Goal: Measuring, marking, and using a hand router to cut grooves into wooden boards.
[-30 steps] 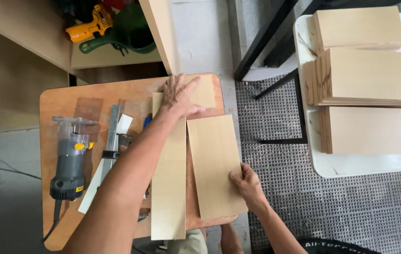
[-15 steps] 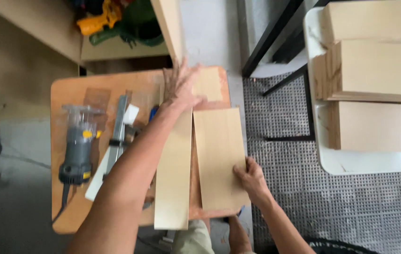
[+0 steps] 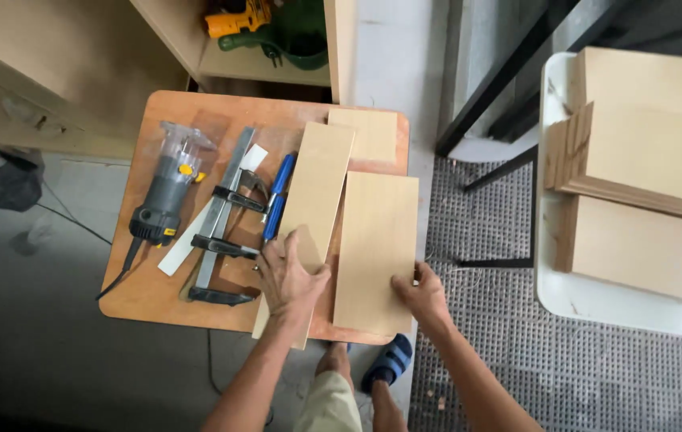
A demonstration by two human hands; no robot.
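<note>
My left hand [image 3: 289, 280] presses flat the narrow board [image 3: 313, 204], my right hand [image 3: 419, 294] grips the wide board [image 3: 377, 248]; both lie side by side, not joined.

left board [image 3: 313, 200]: pale, narrow plywood strip, lying flat and slightly slanted on the table, near end under the left hand [image 3: 289, 280].
right board [image 3: 374, 248]: pale, wider rectangle, flat, just beside the strip; right hand [image 3: 419, 292] at its near right edge.
</note>
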